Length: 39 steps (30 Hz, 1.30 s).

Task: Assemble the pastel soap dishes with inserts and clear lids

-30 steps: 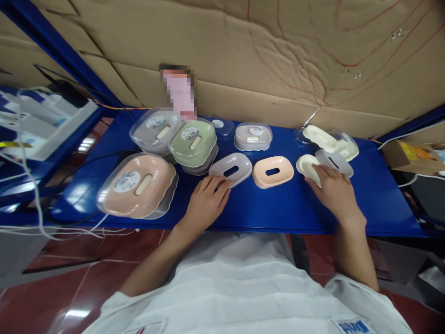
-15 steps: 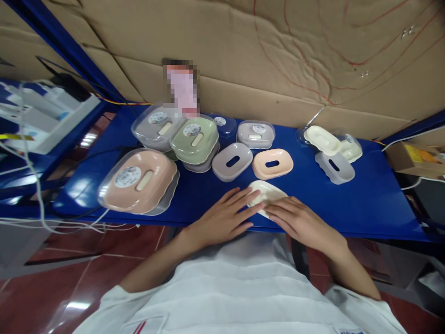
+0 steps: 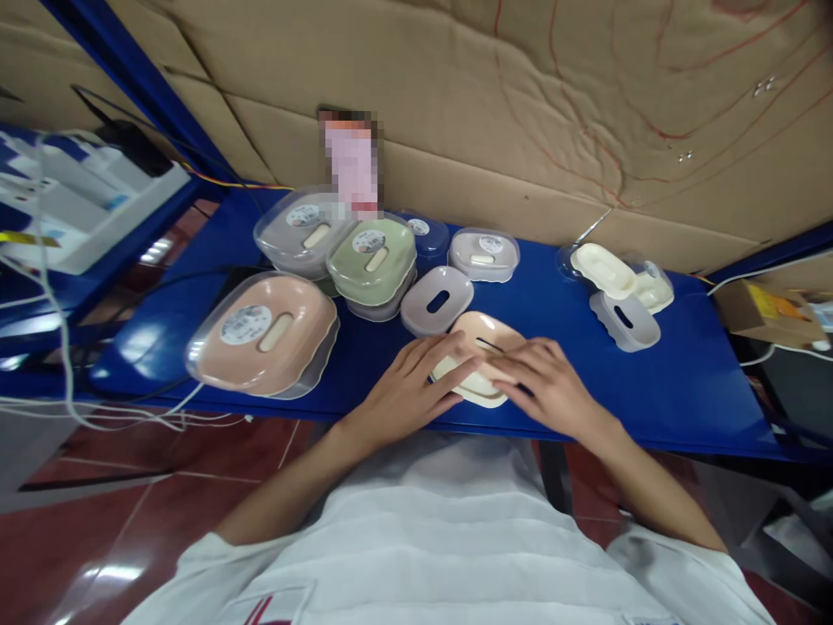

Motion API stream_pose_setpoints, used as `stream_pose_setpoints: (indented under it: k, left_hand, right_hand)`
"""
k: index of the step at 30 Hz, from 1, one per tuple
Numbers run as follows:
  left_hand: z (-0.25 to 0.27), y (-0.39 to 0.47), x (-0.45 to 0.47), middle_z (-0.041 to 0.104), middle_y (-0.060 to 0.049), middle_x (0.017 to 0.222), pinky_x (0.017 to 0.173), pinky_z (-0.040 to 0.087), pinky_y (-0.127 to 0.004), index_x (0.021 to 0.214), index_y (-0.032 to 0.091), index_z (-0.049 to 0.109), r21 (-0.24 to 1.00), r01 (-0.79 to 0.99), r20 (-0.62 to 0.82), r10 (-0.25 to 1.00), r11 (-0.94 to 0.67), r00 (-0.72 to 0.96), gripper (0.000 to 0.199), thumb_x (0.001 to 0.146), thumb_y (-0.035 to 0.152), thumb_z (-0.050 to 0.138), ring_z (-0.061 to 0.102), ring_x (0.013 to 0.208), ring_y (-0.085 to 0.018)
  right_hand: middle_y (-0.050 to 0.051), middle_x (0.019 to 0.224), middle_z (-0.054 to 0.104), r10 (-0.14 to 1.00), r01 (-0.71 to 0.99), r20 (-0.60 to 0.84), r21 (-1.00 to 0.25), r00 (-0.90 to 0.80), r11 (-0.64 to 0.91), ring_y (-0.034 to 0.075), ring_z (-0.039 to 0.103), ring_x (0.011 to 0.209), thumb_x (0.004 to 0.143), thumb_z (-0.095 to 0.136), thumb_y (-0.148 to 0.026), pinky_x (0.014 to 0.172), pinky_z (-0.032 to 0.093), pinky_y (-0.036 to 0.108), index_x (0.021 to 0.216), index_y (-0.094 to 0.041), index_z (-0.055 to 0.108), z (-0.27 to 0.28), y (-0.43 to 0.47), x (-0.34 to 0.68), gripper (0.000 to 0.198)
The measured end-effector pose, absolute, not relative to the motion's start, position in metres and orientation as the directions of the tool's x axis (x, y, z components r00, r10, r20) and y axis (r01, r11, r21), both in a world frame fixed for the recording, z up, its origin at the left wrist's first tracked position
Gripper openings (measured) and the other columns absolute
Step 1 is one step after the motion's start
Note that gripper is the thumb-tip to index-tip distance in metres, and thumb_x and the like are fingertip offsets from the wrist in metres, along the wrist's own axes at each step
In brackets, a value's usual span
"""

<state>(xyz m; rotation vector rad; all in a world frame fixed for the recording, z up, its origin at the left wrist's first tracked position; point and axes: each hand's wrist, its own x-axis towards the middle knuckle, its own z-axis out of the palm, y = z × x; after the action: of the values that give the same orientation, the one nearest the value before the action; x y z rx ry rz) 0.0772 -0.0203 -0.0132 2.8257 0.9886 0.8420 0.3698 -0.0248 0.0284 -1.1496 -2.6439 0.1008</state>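
Observation:
A peach slotted soap dish (image 3: 501, 333) is tilted over a cream soap dish base (image 3: 482, 394) near the front edge of the blue table. My left hand (image 3: 416, 378) lies at the left of the pair, fingers over the peach dish's rim and the cream base. From the right, my right hand (image 3: 553, 382) grips the peach dish's edge; its thumb is hidden. Just behind my left fingers rests a lilac slotted soap dish (image 3: 416, 311). Whether the peach dish is seated in the base cannot be seen.
Left of my hands are stacked lidded soap boxes, peach (image 3: 299, 317) and green (image 3: 390, 260). A grey-lilac box (image 3: 485, 253) stands behind. To the right are another lilac dish (image 3: 641, 325) and cream parts (image 3: 602, 267). White cables (image 3: 71, 365) hang at left; cardboard (image 3: 455, 113) backs the table (image 3: 703, 391).
The peach slotted dish has come forward from its place on the table onto the cream base. Both hands now hold it there. The view has shifted slightly.

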Motion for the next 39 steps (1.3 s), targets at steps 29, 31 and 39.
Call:
stream_pose_setpoints:
  k: [29, 31, 39]
  left_hand:
    - [-0.026, -0.011, 0.076, 0.069, -0.011, 0.148, 0.117, 0.056, -0.046, 0.138, 0.019, 0.066, 0.297, 0.448, 0.447, 0.538, -0.843, 0.715, 0.033, 0.109, 0.034, 0.063, 0.057, 0.149, -0.028]
    - [-0.025, -0.011, 0.076, 0.069, -0.01, 0.147, 0.117, 0.056, -0.045, 0.137, 0.018, 0.066, 0.29, 0.448, 0.447, 0.533, -0.846, 0.718, 0.032, 0.109, 0.034, 0.061, 0.058, 0.148, -0.028]
    - [-0.016, -0.017, 0.075, 0.068, -0.011, 0.148, 0.111, 0.055, -0.042, 0.134, 0.021, 0.067, 0.328, 0.451, 0.398, 0.555, -0.83, 0.73, 0.031, 0.103, 0.024, 0.063, 0.06, 0.143, -0.027]
  right_hand:
    - [0.022, 0.15, 0.062, 0.902, 0.903, -0.116, -0.173, -0.416, 0.394, 0.042, 0.063, 0.132, 0.09, 0.085, -0.046, 0.107, 0.052, 0.056, 0.155, -0.016, 0.055, 0.051, 0.228, 0.224, 0.077]
    - [0.019, 0.151, 0.063, 0.888, 0.871, -0.025, -0.207, -0.46, 0.445, 0.04, 0.063, 0.133, 0.094, 0.081, -0.045, 0.11, 0.052, 0.055, 0.152, -0.018, 0.059, 0.059, 0.222, 0.237, 0.068]
    - [0.019, 0.165, 0.051, 0.851, 0.924, 0.457, -0.142, -0.257, 0.355, 0.039, 0.051, 0.151, 0.106, 0.057, -0.057, 0.12, 0.047, 0.057, 0.161, -0.02, 0.048, 0.051, 0.107, 0.378, 0.067]
